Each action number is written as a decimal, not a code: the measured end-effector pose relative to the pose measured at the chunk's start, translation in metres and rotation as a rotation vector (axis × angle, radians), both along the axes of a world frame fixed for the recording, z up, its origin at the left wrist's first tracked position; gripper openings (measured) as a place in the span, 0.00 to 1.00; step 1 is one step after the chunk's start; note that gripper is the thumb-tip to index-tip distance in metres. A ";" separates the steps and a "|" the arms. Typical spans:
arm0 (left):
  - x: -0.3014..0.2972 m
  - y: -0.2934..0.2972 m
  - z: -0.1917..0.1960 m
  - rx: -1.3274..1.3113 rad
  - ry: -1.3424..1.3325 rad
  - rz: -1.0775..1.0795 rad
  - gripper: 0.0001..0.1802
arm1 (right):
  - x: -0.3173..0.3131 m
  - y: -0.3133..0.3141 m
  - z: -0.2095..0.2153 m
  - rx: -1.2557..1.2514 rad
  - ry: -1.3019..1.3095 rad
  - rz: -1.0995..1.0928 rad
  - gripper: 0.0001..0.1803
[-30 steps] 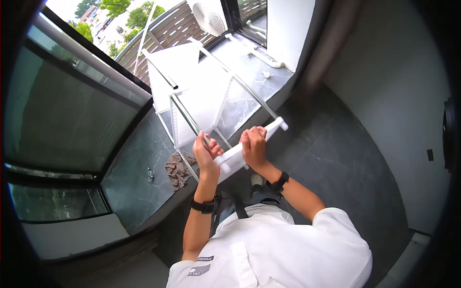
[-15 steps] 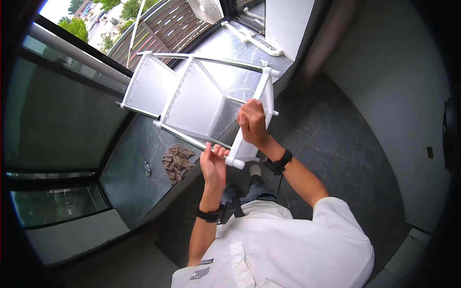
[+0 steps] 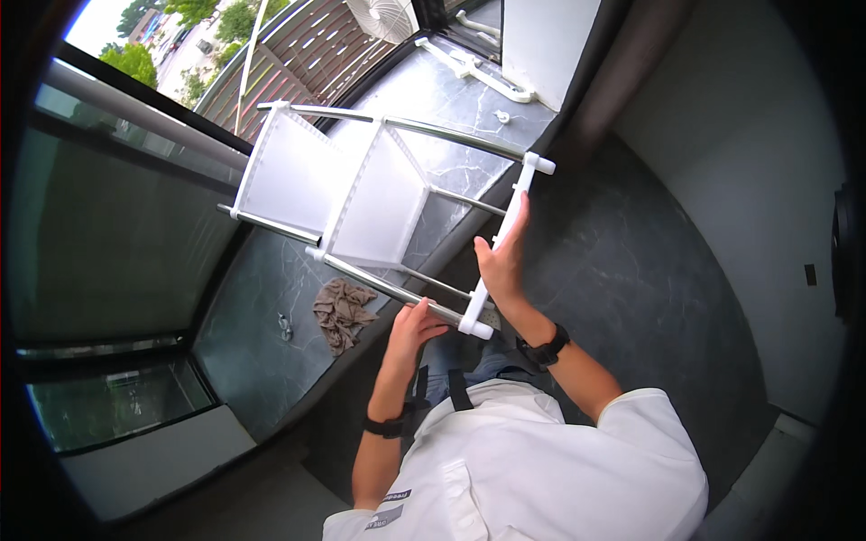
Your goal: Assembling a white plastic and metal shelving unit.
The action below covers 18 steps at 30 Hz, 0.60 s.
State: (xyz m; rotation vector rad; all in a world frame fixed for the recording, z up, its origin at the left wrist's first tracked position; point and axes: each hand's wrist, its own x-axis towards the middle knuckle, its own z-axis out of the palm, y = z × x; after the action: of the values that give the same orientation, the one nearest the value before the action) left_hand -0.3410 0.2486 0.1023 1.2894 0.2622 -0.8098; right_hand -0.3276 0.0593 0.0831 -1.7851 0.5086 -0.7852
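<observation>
White shelf rack (image 3: 374,212) with chrome tubes lies tilted in front of the person, its far part above a raised grey ledge (image 3: 248,370) and its near end panel (image 3: 478,302) out past the ledge's front edge; whether it rests on the ledge cannot be told. Nearest the person, that panel lies between the two hands. The right hand (image 3: 505,270) is flat against its outer side, fingers stretched out along it rather than curled around. The left hand (image 3: 412,334) has its fingertips on the lower chrome tube (image 3: 379,284), close to the panel's corner; how firmly they grip is unclear.

Pale veins run through the ledge, which carries a crumpled brown cloth (image 3: 341,311) near the rack, a small shiny object (image 3: 285,326) beyond the cloth, and, toward the back, white piping (image 3: 478,72) and a small white piece (image 3: 502,116). Dark grey flooring (image 3: 622,243) spreads to the right, up to a plain grey wall (image 3: 749,135). Left stands a dark-framed window (image 3: 117,225); outside, a slatted fence (image 3: 271,72) and greenery.
</observation>
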 end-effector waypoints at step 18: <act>0.236 0.154 -0.014 0.845 -1.567 -0.305 0.15 | 0.039 -0.067 0.029 -0.568 0.525 0.227 0.45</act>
State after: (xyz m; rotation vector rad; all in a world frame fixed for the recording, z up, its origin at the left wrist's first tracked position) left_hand -0.1053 0.4029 0.0879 2.4053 -0.9673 0.3215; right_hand -0.2888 -0.0079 0.1121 -2.5500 0.4283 -0.3019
